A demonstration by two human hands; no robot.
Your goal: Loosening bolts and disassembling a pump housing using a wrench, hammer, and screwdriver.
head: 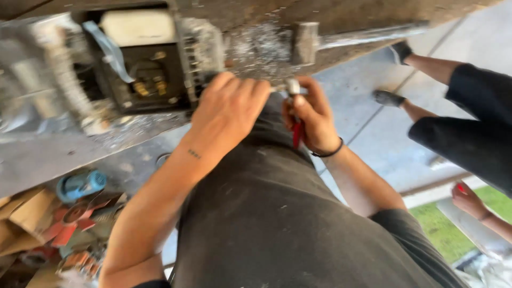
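My left hand [226,109] rests palm-down on the edge of a workbench [48,160], its fingers curled against a blurred metal machine part [154,64] with dark housing and brass pieces. My right hand [312,114] is closed around a red-handled tool [297,133], likely pliers, whose metal tip [293,86] meets the bench edge beside my left fingers. A hammer [306,41] with a long metal handle lies on the bench just beyond both hands. Motion blur hides the finer details.
Another person sits at the right: dark shorts [474,122], legs, dark shoes [388,97], a hand [468,200] with red nails. Cardboard and a blue and red clutter of parts [74,213] lie on the floor at lower left. Concrete floor [368,144] and grass [442,229] show at right.
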